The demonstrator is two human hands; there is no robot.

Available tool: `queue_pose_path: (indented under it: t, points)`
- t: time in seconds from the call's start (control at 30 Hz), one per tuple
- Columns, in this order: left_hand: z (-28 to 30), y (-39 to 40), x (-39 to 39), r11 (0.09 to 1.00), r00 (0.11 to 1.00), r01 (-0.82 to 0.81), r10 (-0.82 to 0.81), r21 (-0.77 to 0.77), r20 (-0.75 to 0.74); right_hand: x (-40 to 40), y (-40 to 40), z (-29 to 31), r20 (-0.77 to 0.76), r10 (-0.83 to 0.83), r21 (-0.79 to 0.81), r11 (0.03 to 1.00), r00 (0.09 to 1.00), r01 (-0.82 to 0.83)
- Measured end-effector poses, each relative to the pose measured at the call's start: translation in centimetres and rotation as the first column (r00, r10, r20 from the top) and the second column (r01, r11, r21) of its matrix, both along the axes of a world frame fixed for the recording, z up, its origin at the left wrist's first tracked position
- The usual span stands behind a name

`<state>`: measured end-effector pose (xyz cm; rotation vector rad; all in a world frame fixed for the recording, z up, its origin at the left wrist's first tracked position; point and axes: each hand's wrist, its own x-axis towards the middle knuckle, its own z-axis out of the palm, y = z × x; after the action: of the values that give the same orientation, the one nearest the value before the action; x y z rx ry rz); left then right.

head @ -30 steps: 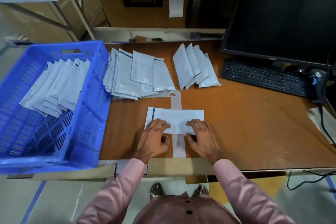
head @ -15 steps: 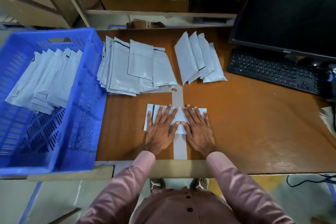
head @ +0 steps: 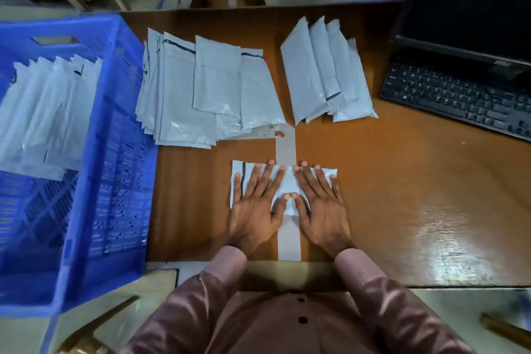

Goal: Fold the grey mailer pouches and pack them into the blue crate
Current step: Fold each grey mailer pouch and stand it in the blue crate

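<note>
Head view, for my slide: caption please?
Both hands press a grey mailer pouch flat beside the blue crate.

Your sleeves: long, dusty-pink, slight sheen, fabric creased along both forearms. Left sleeve [head: 201,293] and right sleeve [head: 382,296] each end in a plain cuff at the wrist. Your shirt front [head: 290,322] is the same pink cloth, with two dark round buttons down the centre placket. Both hands are bare: no gloves, rings or watch visible.
</note>
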<state>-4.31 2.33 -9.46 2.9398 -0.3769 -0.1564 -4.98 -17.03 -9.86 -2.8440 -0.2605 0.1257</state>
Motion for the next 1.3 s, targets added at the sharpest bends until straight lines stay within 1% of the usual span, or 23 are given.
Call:
queue_pose_path:
  t: [0.27, 0.47, 0.57, 0.77, 1.0, 1.3]
  points:
    - [0.3, 0.1, -0.1, 1.000, 1.000, -0.005, 0.005, -0.005, -0.016, -0.2, 0.0, 0.3, 0.001, 0.003, 0.019, 1.000, 1.000, -0.003]
    - [0.6, 0.7, 0.1, 1.000, 0.998, -0.008, 0.008, 0.012, -0.070, -0.2, -0.4, 0.2, -0.027, 0.003, 0.064, 0.998, 1.000, -0.002]
    - [0.7, 2.0, 0.5, 0.998, 0.999, -0.015, 0.018, 0.064, -0.049, -0.3, -1.1, 0.0, -0.018, -0.022, 0.018, 1.000, 1.000, 0.022]
    - [0.4, 2.3, 0.7, 1.000, 0.998, -0.015, 0.015, 0.012, -0.059, -0.2, -1.1, 0.0, -0.017, -0.030, 0.003, 1.000, 0.999, 0.030]
    - [0.5, 2.4, 1.0, 1.000, 0.998, -0.004, 0.004, -0.011, -0.059, 0.1, -1.0, 0.4, -0.039, -0.058, 0.031, 0.998, 0.998, 0.059]
    - [0.2, 2.5, 0.9, 0.999, 0.998, 0.007, -0.010, -0.050, -0.058, 0.1, -0.7, 0.6, -0.051, -0.083, 0.023, 0.996, 0.995, 0.084]
